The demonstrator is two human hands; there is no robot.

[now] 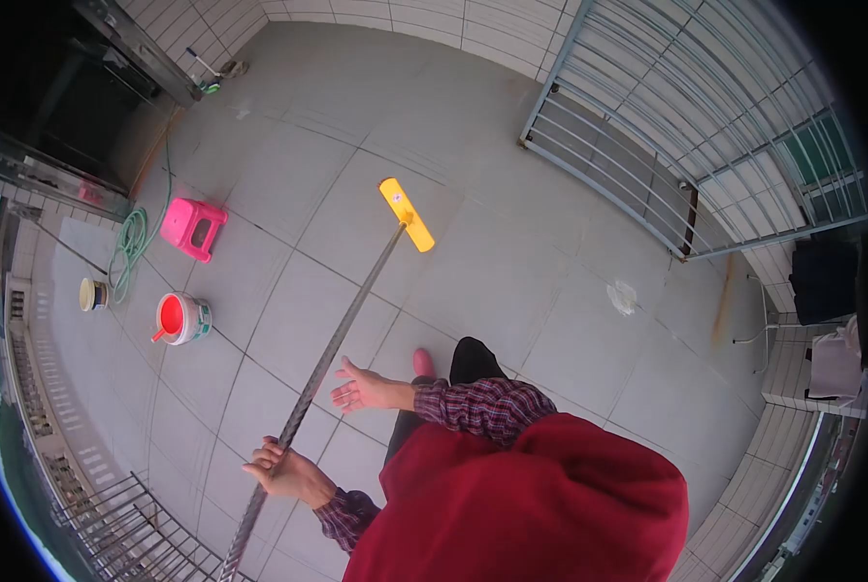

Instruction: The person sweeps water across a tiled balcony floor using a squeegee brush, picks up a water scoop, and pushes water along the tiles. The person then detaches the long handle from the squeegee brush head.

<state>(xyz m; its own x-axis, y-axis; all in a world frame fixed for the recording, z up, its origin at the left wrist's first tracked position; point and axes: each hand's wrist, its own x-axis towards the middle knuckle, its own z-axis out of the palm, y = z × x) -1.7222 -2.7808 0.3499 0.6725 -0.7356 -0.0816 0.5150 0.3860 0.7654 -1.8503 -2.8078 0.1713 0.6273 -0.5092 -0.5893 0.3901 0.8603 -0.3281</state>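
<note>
My left hand (pixel 283 470) is closed around a long grey metallic pole (pixel 332 349), at the lower left. The pole runs diagonally up to a yellow mop head (pixel 408 215), which lies on the grey tiled floor (pixel 473 281). Just to the right of the pole is my right hand (pixel 361 387), its fingers spread and apart from the pole. Both sleeves are plaid, with a red garment (pixel 540 504) over the body below.
Left of the pole are a white bucket (pixel 197 318) with red inside, a pink stool (pixel 193 229), a green hose (pixel 131 242) and a small container (pixel 93 295). A metal rack (pixel 628 155) leans at upper right. A railing (pixel 128 524) borders the lower left.
</note>
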